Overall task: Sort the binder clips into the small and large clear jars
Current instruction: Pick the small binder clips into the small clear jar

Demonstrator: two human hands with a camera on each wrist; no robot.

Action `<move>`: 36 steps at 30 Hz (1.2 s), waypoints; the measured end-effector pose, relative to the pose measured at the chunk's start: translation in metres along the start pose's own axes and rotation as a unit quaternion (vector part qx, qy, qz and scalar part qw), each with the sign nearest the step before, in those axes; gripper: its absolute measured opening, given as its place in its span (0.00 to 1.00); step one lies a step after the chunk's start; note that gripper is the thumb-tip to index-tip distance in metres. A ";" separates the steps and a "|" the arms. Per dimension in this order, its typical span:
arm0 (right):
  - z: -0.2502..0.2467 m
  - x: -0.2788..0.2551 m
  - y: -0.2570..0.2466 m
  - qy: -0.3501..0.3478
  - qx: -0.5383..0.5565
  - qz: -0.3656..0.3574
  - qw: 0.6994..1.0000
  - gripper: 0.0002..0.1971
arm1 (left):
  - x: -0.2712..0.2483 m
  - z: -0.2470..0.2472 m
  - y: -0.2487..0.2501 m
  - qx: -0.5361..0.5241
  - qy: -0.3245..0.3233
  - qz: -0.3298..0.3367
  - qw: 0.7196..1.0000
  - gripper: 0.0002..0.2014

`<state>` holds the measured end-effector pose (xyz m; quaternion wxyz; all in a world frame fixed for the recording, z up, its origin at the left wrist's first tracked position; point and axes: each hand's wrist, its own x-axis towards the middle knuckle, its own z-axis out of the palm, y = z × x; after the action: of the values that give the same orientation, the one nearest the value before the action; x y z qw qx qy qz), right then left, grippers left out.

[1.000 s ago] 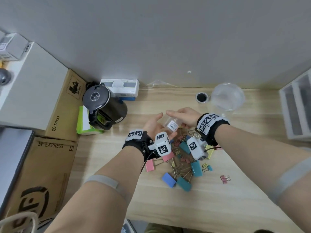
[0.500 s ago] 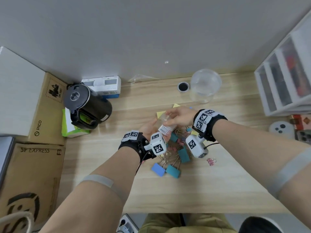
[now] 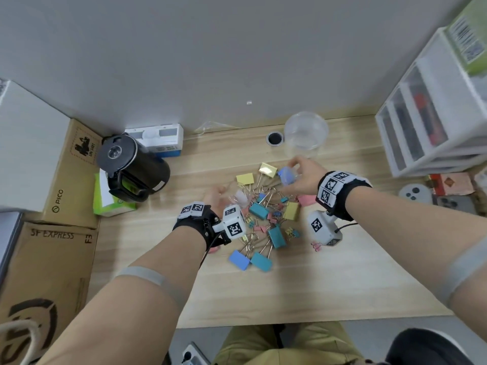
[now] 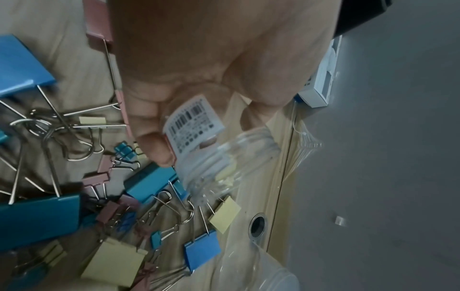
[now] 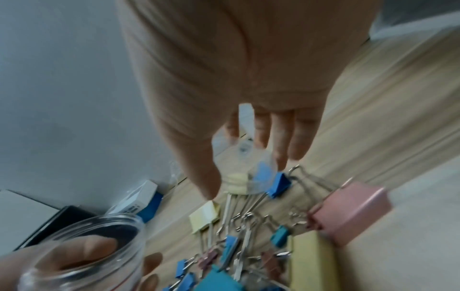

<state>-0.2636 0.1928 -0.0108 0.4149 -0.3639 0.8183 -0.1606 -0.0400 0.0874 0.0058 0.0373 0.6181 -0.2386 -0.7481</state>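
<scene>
My left hand grips the small clear jar at the left edge of the clip pile. In the left wrist view this jar shows a barcode label, and its threaded mouth is uncovered and tilted toward the table. My right hand pinches the jar's clear lid over the pile's far side; the lid sits between thumb and fingers. Large and small binder clips in blue, teal, yellow and pink lie heaped between my hands. The large clear jar stands uncovered near the wall.
A black kettle and a green pack stand at the left, with cardboard boxes beyond. A white drawer unit fills the right side. A cable hole sits next to the large jar.
My right hand has come away from the small jar with its lid and moved to the right. My left hand keeps hold of the jar. The head view has tilted down.
</scene>
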 end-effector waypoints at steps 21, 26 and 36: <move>0.038 -0.022 0.097 0.121 -0.150 0.188 0.963 0.23 | 0.032 0.023 -0.044 -0.026 -0.024 -0.014 0.999 0.20; 0.033 -0.029 0.093 0.143 -0.053 0.167 0.974 0.20 | 0.027 0.028 -0.037 -0.009 -0.053 -0.015 0.998 0.18; 0.061 -0.052 0.090 -0.118 -0.177 0.139 0.967 0.19 | 0.017 0.026 -0.023 0.006 -0.073 -0.030 0.997 0.25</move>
<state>-0.2364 0.2949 -0.0688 0.4559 -0.3305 0.8215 0.0900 -0.0633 0.1102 -0.0158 -0.0064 0.5693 -0.2262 -0.7904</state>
